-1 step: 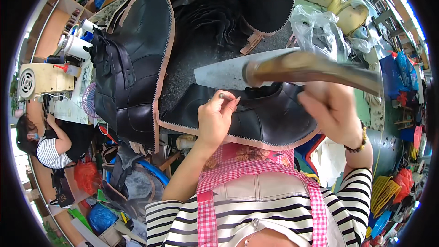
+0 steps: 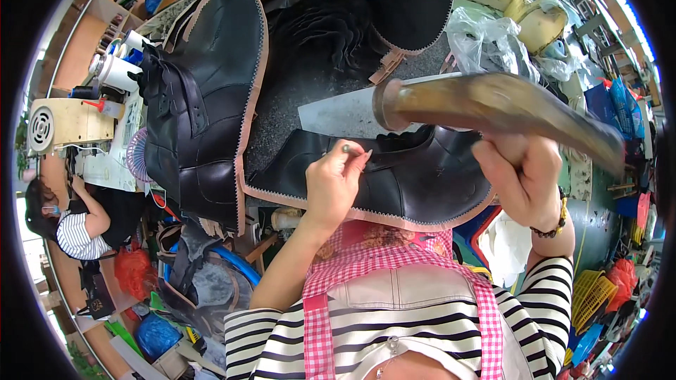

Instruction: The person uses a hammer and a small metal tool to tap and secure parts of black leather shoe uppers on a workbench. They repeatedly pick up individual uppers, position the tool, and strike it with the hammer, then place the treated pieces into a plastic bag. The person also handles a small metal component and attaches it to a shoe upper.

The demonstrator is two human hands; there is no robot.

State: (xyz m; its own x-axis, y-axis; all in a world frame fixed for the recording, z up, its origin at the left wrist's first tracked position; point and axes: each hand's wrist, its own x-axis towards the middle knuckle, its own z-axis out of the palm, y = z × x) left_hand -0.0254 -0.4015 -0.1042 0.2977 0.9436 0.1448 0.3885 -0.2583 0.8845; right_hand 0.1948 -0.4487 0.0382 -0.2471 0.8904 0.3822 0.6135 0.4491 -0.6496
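My left hand [image 2: 332, 183] pinches a thin metal punch [image 2: 345, 148], its round end showing above the thumb and fingers. This hand rests against a black leather boot upper [image 2: 429, 186] with a zigzag-cut tan edge, spread in front of me. In my closed right hand [image 2: 521, 172] is a mallet [image 2: 486, 102] with a long, curved, brown horn-like head, held above the upper's right part. Motion smears the mallet's far end, and its handle is hidden by the hand. A pale board [image 2: 331, 116] lies partly under the upper.
More black uppers stand at the left [image 2: 211, 112], and a heap of black leather pieces [image 2: 324, 28] lies at the back. A clear plastic bag [image 2: 486, 46] sits back right. Beside a cream sewing machine [image 2: 70, 123] at far left, another person [image 2: 81, 229] is seated.
My right hand and the mallet have shifted a little right, and the mallet's right end has tipped lower. The left hand, punch and upper have hardly moved.
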